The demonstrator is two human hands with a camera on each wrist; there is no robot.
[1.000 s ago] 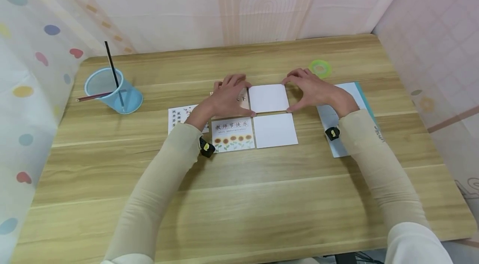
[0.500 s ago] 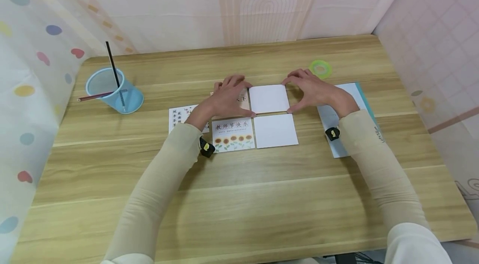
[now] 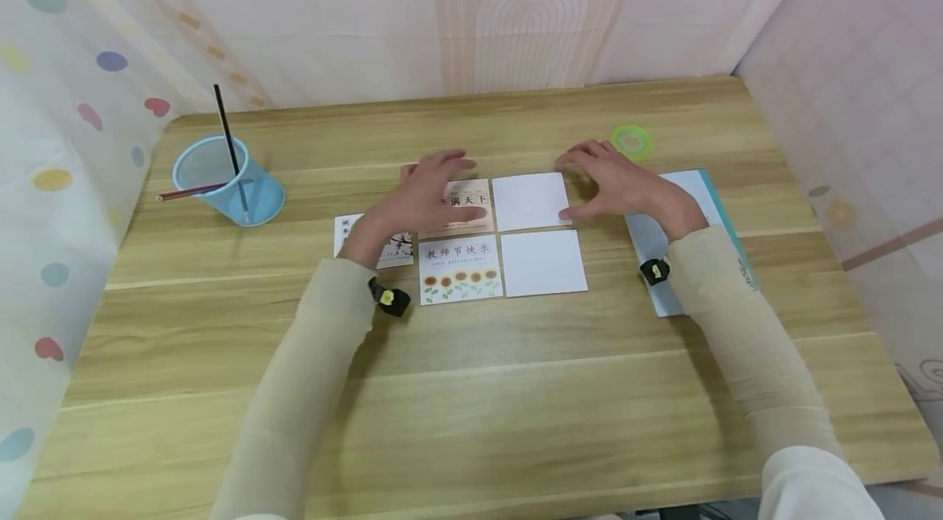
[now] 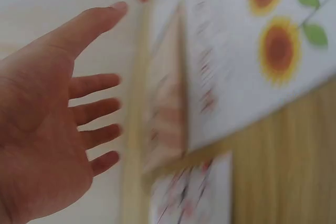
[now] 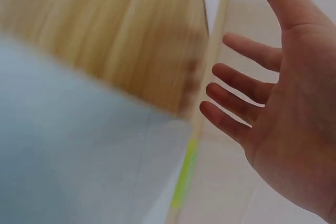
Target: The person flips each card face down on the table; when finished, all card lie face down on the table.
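Left hand (image 3: 420,205) flat, fingers (image 4: 97,108) spread apart, holding nothing, over the pink card (image 3: 462,199), fingertips past its far edge. Right hand (image 3: 615,184) also relaxed, fingers (image 5: 236,103) apart; blank white card (image 3: 530,201) lies just left of its thumb, touching or not unclear. Sunflower card (image 3: 460,269) and second white card (image 3: 543,262) sit nearer the body on the surface (image 3: 471,389).

Both arms are covered by long pale beige sleeves (image 3: 309,373), close-fitting to the wrist. A small black unit with a yellow mark (image 3: 388,300) is strapped at the left wrist, a matching one (image 3: 653,270) at the right. Both hands are left bare.
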